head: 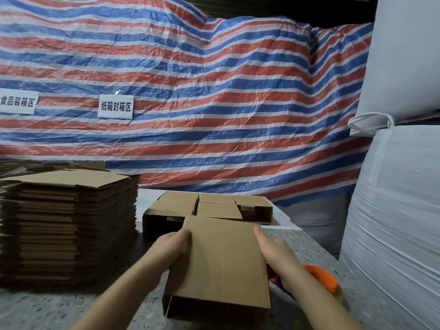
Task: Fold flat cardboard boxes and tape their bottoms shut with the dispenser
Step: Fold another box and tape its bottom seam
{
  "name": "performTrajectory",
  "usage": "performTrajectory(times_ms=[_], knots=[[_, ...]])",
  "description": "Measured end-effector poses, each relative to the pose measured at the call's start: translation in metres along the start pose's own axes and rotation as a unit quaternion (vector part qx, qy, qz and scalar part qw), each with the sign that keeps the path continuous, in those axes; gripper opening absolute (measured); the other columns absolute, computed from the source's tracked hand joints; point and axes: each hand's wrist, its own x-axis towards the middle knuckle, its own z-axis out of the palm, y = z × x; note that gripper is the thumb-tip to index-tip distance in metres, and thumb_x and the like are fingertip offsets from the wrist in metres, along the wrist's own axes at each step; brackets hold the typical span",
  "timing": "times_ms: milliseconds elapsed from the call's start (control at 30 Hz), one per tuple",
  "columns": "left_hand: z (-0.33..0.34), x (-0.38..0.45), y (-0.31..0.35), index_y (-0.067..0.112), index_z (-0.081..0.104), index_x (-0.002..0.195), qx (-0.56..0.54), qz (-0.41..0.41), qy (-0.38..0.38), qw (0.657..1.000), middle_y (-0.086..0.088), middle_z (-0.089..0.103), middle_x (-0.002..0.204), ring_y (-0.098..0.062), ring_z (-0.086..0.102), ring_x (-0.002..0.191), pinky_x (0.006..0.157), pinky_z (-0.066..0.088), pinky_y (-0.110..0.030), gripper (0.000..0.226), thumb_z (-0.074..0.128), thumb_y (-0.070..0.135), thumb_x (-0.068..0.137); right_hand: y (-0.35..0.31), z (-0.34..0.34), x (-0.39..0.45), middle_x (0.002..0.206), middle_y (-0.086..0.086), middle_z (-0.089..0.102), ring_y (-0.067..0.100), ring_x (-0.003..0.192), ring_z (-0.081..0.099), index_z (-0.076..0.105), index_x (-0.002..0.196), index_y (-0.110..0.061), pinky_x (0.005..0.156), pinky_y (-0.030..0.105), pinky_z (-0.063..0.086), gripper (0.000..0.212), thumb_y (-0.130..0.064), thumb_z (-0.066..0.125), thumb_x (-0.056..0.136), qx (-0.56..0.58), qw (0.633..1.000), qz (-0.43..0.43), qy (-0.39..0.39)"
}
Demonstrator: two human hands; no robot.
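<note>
A brown cardboard box (pixel 221 263) sits folded into shape in front of me on the speckled table (pixel 71 310), with a clear tape strip running down the middle of its upper face. My left hand (pixel 172 247) grips its left side and my right hand (pixel 273 253) grips its right side. An orange tape dispenser (pixel 321 277) lies on the table just right of the box, partly hidden behind my right wrist. A tall stack of flat cardboard boxes (pixel 69 225) stands at the left.
Two formed boxes (pixel 209 208) lie on a white sheet behind the held box. Large white sacks (pixel 395 210) rise at the right. A red, white and blue striped tarp (pixel 190 91) with two paper signs hangs behind the table.
</note>
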Motion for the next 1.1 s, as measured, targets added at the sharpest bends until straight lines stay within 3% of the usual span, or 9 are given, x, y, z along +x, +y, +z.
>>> performTrajectory(times_ms=[67, 167, 367, 533, 633, 733, 800, 967, 1100], knots=[[0.001, 0.007, -0.005, 0.015, 0.064, 0.109, 0.018, -0.042, -0.015, 0.999, -0.006, 0.066, 0.099, -0.021, 0.062, 0.091, 0.069, 0.044, -0.031, 0.032, 0.051, 0.043, 0.098, 0.006, 0.003, 0.012, 0.129, 0.010, 0.064, 0.029, 0.109, 0.061, 0.060, 0.131, -0.013, 0.074, 0.036, 0.052, 0.074, -0.074, 0.044, 0.091, -0.011, 0.998, 0.053, -0.039], [0.003, 0.010, -0.020, 0.007, 0.064, 0.116, 0.025, -0.114, -0.044, 0.992, -0.012, 0.068, 0.105, -0.026, 0.065, 0.096, 0.080, 0.052, -0.032, 0.042, 0.057, 0.044, 0.097, 0.020, 0.015, 0.023, 0.132, 0.012, 0.064, 0.031, 0.117, 0.061, 0.062, 0.133, -0.014, 0.095, 0.039, 0.053, 0.066, -0.066, 0.049, 0.094, -0.039, 0.995, 0.074, -0.056], [0.002, 0.011, -0.029, 0.001, 0.059, 0.126, -0.012, -0.140, -0.041, 0.989, -0.016, 0.065, 0.116, -0.029, 0.063, 0.104, 0.092, 0.051, -0.037, 0.055, 0.058, 0.047, 0.095, 0.026, 0.015, 0.021, 0.142, 0.013, 0.056, 0.029, 0.121, 0.058, 0.046, 0.147, -0.010, 0.099, 0.037, 0.049, 0.083, -0.074, 0.034, 0.095, -0.060, 0.990, 0.119, -0.048], [-0.010, -0.003, -0.030, 0.013, 0.048, 0.138, -0.009, -0.124, 0.021, 0.992, -0.009, 0.055, 0.123, -0.024, 0.056, 0.096, 0.082, 0.045, -0.037, 0.056, 0.040, 0.054, 0.100, 0.046, 0.004, 0.010, 0.100, 0.006, 0.070, 0.023, 0.089, 0.068, 0.065, 0.116, -0.010, 0.082, 0.035, 0.057, 0.069, -0.069, 0.035, 0.097, -0.038, 0.991, 0.130, -0.021], [-0.007, -0.022, -0.039, 0.019, 0.050, 0.130, 0.008, -0.089, 0.017, 0.996, -0.006, 0.055, 0.121, -0.024, 0.056, 0.104, 0.087, 0.046, -0.037, 0.048, 0.041, 0.055, 0.100, 0.051, 0.007, -0.017, 0.089, -0.003, 0.075, 0.015, 0.086, 0.067, 0.072, 0.102, -0.020, 0.084, 0.031, 0.047, 0.044, -0.056, 0.046, 0.101, 0.049, 0.986, 0.134, -0.087], [0.006, -0.038, -0.041, 0.022, 0.055, 0.123, 0.031, -0.017, 0.007, 0.999, 0.003, 0.058, 0.113, -0.015, 0.057, 0.100, 0.085, 0.049, -0.034, 0.036, 0.044, 0.048, 0.100, 0.047, 0.017, -0.038, 0.116, -0.005, 0.074, 0.013, 0.108, 0.068, 0.070, 0.121, -0.017, 0.093, 0.030, 0.046, 0.042, -0.048, 0.047, 0.104, 0.077, 0.983, 0.109, -0.129], [0.016, -0.039, -0.033, 0.024, 0.051, 0.135, 0.023, 0.046, 0.011, 0.999, 0.010, 0.058, 0.114, -0.010, 0.055, 0.101, 0.080, 0.046, -0.031, 0.039, 0.046, 0.042, 0.101, 0.036, 0.017, -0.043, 0.117, -0.004, 0.071, 0.014, 0.110, 0.064, 0.064, 0.127, -0.021, 0.094, 0.032, 0.049, 0.038, -0.046, 0.046, 0.104, 0.089, 0.991, 0.053, -0.089], [0.044, 0.007, 0.018, 0.034, 0.031, 0.152, -0.028, 0.189, -0.014, 0.982, 0.009, 0.042, 0.151, -0.012, 0.046, 0.131, 0.112, 0.034, -0.033, 0.065, 0.056, 0.051, 0.094, -0.019, -0.023, -0.011, 0.114, 0.001, 0.070, 0.019, 0.104, 0.065, 0.062, 0.124, -0.022, 0.084, 0.037, 0.054, 0.035, -0.044, 0.044, 0.103, 0.129, 0.990, -0.065, 0.003], [0.079, 0.063, 0.059, 0.044, 0.023, 0.152, 0.094, 0.251, -0.105, 0.958, 0.011, 0.033, 0.155, -0.012, 0.040, 0.133, 0.110, 0.037, -0.034, 0.089, 0.064, 0.070, 0.078, -0.046, -0.062, 0.048, 0.117, 0.004, 0.064, 0.017, 0.101, 0.058, 0.056, 0.126, -0.019, 0.069, 0.030, 0.045, 0.037, -0.046, 0.044, 0.103, 0.130, 0.983, -0.098, 0.086]])
